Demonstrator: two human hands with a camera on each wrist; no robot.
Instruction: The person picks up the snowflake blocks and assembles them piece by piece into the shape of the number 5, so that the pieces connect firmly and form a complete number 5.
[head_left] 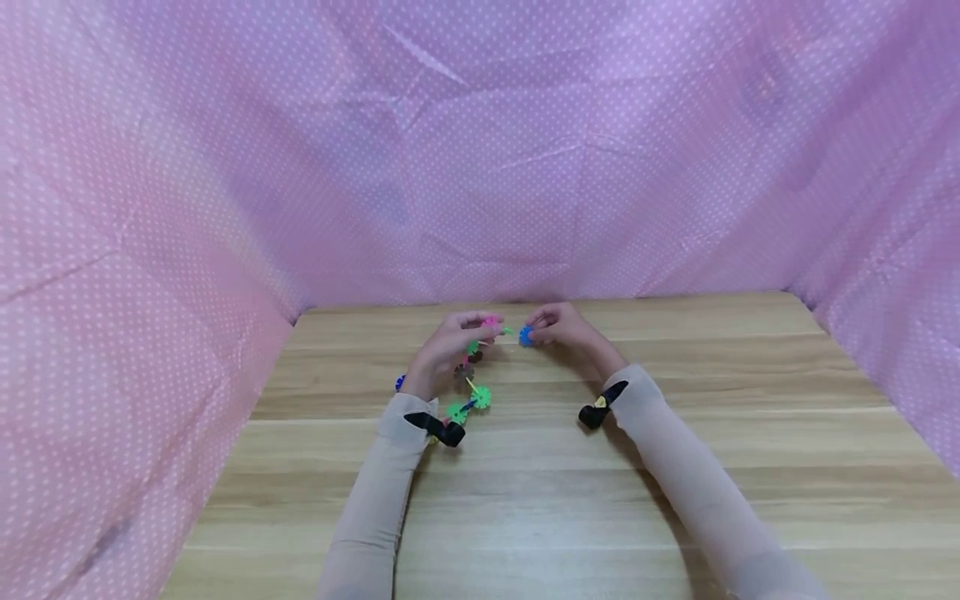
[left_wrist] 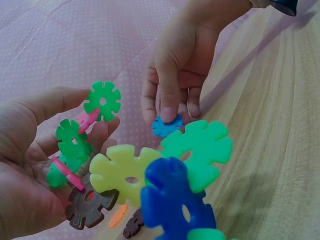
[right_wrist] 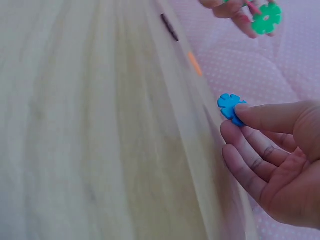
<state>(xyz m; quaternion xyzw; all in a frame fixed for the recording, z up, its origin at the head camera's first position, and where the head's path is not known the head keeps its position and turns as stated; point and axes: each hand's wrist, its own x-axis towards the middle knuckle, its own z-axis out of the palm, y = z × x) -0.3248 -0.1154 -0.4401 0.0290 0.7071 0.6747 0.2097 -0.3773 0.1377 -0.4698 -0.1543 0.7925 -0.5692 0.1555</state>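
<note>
My left hand (head_left: 444,343) holds a chain of interlocking snowflake discs near one end. In the left wrist view a green disc (left_wrist: 102,101) forms that end, joined to a pink disc (left_wrist: 88,120) between the fingers. Brown (left_wrist: 82,207), yellow (left_wrist: 115,172) and dark blue discs (left_wrist: 172,192) follow along the chain, which hangs below the palm toward the wrist. Part of it is hidden behind the left forearm. Just across a small gap, my right hand (head_left: 566,327) pinches a single blue snowflake disc (right_wrist: 230,107) between thumb and fingers, apart from the chain.
Both hands are over the far part of a wooden table (head_left: 555,500). An orange disc (right_wrist: 195,64) and a dark brown disc (right_wrist: 169,27) lie on it near the left hand. Pink dotted cloth (head_left: 495,183) hangs behind and at both sides.
</note>
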